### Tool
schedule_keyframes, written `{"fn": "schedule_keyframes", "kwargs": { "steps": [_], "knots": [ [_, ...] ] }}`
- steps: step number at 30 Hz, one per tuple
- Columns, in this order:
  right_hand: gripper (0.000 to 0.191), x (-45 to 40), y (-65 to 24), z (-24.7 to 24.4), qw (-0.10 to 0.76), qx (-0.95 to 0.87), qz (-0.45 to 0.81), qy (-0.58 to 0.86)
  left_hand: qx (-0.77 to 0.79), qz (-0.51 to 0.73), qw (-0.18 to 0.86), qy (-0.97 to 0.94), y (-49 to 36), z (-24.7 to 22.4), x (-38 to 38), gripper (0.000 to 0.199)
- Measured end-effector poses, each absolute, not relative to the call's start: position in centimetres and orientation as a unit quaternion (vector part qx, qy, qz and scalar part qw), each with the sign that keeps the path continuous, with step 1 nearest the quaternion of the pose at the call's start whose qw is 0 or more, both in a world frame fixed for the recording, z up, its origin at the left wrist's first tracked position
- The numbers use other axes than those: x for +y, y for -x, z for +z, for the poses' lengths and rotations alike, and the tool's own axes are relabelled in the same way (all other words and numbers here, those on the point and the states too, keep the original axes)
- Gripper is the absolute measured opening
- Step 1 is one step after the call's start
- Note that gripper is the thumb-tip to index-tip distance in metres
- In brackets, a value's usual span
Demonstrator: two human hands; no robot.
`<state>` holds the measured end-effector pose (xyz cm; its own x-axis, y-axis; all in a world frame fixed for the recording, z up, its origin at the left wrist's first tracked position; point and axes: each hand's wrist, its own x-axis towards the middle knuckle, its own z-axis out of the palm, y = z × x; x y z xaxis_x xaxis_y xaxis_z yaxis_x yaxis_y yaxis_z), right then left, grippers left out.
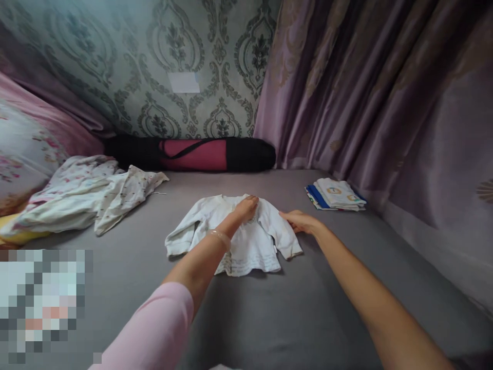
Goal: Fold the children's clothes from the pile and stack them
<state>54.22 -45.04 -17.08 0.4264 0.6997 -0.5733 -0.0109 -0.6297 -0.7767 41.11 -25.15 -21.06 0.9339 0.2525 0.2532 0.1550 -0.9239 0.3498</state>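
Observation:
A small white long-sleeved baby shirt (246,252) lies spread on the grey bed sheet, collar away from me and sleeves out to both sides. My left hand (246,208) rests flat on its upper front near the neckline, fingers stretched forward; the forearm crosses over the shirt's middle. At the edge of the right-hand sleeve is my right hand (302,221), with thumb and fingers closed on the fabric. The fingertips there are partly hidden.
A folded stack of clothes (337,195) sits at right near the curtain (346,103). Crumpled printed clothes (108,192) lie at left beside a floral pillow (34,144). A long black and red bag (192,154) lines the wall. Something blurred out (46,303) fills the lower left.

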Motion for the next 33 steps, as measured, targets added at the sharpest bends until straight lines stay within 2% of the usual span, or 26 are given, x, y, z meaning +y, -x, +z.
{"fn": "schedule_keyframes", "kwargs": {
  "steps": [7,9,14,19,21,23,27,30,33],
  "knots": [
    [0.030,-49.5,-54.7,-16.5,0.315,-0.309,0.504,0.743,0.130,0.180,0.162,-0.961,-41.4,-23.1,-25.5,0.035],
    [0.024,-49.9,-55.9,-15.9,0.350,-0.287,0.478,0.753,0.141,0.176,0.157,-0.962,-41.4,-23.3,-25.6,0.037],
    [0.015,-50.3,-59.5,-14.5,0.508,-0.226,0.345,0.756,0.162,0.153,0.148,-0.963,-41.4,-23.1,-26.0,0.043],
    [0.008,-49.3,-59.7,-15.5,0.605,-0.160,0.273,0.731,0.180,0.113,0.134,-0.968,-41.1,-22.5,-26.8,0.057],
    [0.010,-48.8,-59.4,-16.4,0.609,-0.131,0.228,0.748,0.185,0.089,0.118,-0.972,-40.9,-22.2,-27.2,0.062],
    [0.020,-48.7,-59.5,-17.1,0.554,-0.126,0.160,0.807,0.192,0.070,0.106,-0.973,-40.8,-21.9,-27.5,0.067],
    [0.030,-49.3,-59.8,-18.2,0.317,-0.202,0.012,0.927,0.202,0.040,0.095,-0.974,-40.7,-21.4,-27.9,0.078],
    [0.034,-49.7,-59.2,-18.5,0.172,-0.225,-0.012,0.959,0.208,0.014,0.100,-0.973,-40.9,-20.9,-28.1,0.089],
    [0.039,-49.5,-58.1,-18.6,0.087,-0.226,-0.029,0.970,0.219,-0.017,0.110,-0.969,-41.2,-20.3,-28.2,0.096]
  ]
}}
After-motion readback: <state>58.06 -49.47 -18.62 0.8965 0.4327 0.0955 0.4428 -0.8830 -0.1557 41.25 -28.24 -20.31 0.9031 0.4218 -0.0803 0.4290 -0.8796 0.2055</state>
